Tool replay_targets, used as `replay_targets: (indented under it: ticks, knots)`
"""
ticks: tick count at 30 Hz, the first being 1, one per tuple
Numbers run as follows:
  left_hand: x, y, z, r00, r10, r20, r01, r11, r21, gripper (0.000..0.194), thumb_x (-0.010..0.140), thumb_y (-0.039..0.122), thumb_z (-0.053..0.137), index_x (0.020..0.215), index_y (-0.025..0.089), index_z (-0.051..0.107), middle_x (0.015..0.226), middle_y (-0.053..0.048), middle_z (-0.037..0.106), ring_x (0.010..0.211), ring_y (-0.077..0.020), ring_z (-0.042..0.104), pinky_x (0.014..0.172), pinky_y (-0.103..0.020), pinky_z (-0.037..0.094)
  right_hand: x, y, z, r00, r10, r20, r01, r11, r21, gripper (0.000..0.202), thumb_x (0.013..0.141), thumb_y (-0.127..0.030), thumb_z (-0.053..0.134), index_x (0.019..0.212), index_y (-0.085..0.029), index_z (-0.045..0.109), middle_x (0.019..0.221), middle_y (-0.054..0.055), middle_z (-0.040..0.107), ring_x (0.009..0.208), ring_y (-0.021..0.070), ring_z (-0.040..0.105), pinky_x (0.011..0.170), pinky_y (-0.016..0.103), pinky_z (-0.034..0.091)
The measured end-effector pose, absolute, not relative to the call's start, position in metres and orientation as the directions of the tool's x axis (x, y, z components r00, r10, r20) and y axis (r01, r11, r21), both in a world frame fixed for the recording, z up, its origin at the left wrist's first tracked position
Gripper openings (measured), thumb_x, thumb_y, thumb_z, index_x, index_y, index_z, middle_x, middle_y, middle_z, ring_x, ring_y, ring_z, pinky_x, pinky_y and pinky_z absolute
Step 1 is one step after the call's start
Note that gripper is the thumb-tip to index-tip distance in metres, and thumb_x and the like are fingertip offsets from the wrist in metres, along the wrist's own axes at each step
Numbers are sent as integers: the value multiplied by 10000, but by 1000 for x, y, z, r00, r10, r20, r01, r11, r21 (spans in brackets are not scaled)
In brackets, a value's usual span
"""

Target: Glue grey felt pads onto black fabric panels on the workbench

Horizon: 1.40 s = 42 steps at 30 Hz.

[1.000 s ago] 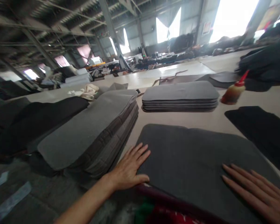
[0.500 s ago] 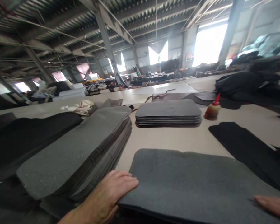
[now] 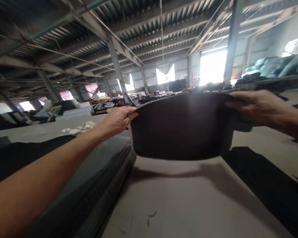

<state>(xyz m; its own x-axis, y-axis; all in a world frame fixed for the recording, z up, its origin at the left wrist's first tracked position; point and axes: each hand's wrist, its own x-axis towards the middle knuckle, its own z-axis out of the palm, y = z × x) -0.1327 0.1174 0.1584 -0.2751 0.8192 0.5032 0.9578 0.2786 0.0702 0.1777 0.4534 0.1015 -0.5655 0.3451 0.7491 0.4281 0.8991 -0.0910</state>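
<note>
The dark panel [image 3: 181,129] has left the near edge of the surface [image 3: 183,201], where it lay flat under my hands; now it hangs bowed in the air, toward the far edge. My left hand [image 3: 121,119] pinches its upper left corner, my right hand [image 3: 253,105] its upper right, so I judge it carried.

On my remote feed, daylight is glaring through a window [image 3: 213,67] in the wall [image 3: 181,72]. I'm seeing a column [image 3: 231,43] rising toward a dark corrugated roof [image 3: 139,24], pinkish curtains [image 3: 91,88] are glowing farther left, and a pale worktable [image 3: 178,198] is spreading below.
</note>
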Motion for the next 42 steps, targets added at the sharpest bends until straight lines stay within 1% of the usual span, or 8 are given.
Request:
replay_targets:
  ticks: [5, 7, 10, 13, 18, 30, 38, 42]
  knots:
    - [-168, 167, 172, -181, 705, 686, 956, 290, -46, 447, 1051, 476, 287, 1299, 294, 612, 1289, -20, 655, 1228, -238, 574, 1076, -422, 438, 146, 454, 116, -358, 264, 896, 548, 836, -28, 555, 1077, -517, 300, 1294, -149, 654, 1068, 161, 700, 967, 317, 671, 798, 427, 507]
    - [-182, 186, 153, -205, 710, 673, 939, 337, -69, 401, 1067, 399, 321, 1370, 281, 556, 1429, -42, 582, 1340, -230, 507, 1135, -455, 405, 130, 461, 97, -394, 228, 891, 531, 847, 17, 461, 1087, -376, 313, 1377, -156, 595, 1291, 169, 646, 1157, 320, 626, 942, 433, 502]
    - [-199, 216, 99, -317, 772, 551, 888, 446, -114, 333, 1018, 375, 531, 1277, 180, 608, 1364, -114, 602, 1278, -277, 555, 1093, -531, 446, 102, 480, 43, -539, 214, 815, 474, 876, 83, 453, 1031, -163, 315, 1390, -106, 584, 1375, 177, 611, 1248, 300, 591, 1056, 430, 477]
    - [-209, 238, 37, -464, 803, 375, 816, 551, -171, 258, 973, 369, 633, 1112, 154, 662, 1159, -87, 672, 1078, -234, 649, 947, -466, 554, 81, 494, -22, -738, 181, 650, 361, 920, 153, 474, 894, -34, 425, 1268, -170, 683, 1306, 112, 673, 1202, 262, 637, 1087, 416, 479]
    - [-222, 247, -19, -593, 764, 253, 721, 644, -256, 267, 972, 363, 640, 1141, 156, 651, 1141, -83, 673, 1032, -224, 662, 895, -440, 581, 71, 493, -79, -846, 175, 504, 281, 949, 143, 506, 883, -13, 421, 1320, -116, 656, 1344, 168, 638, 1232, 272, 626, 1049, 404, 523]
    - [-227, 244, -28, -619, 753, 222, 674, 655, -342, 339, 979, 370, 629, 1238, 152, 613, 1160, -89, 668, 1013, -221, 672, 893, -441, 587, 73, 493, -62, -883, 251, 397, 301, 951, 67, 530, 849, 55, 394, 1264, -141, 659, 1326, 152, 638, 1186, 257, 642, 985, 361, 532]
    - [-219, 238, -30, -633, 744, 213, 653, 661, -370, 370, 982, 361, 627, 1291, 162, 588, 1176, -90, 664, 995, -214, 677, 868, -424, 598, 68, 491, -66, -885, 273, 376, 335, 936, 111, 536, 882, 40, 388, 1344, -106, 619, 1405, 186, 583, 1273, 305, 582, 1059, 449, 490]
    - [-200, 233, -27, -645, 723, 248, 612, 683, -400, 355, 979, 330, 627, 1282, 147, 599, 1216, -113, 661, 1029, -233, 677, 872, -432, 593, 82, 476, -67, -872, 290, 394, 366, 921, 132, 602, 866, 25, 417, 1442, -99, 538, 1504, 198, 489, 1403, 369, 441, 1098, 611, 418]
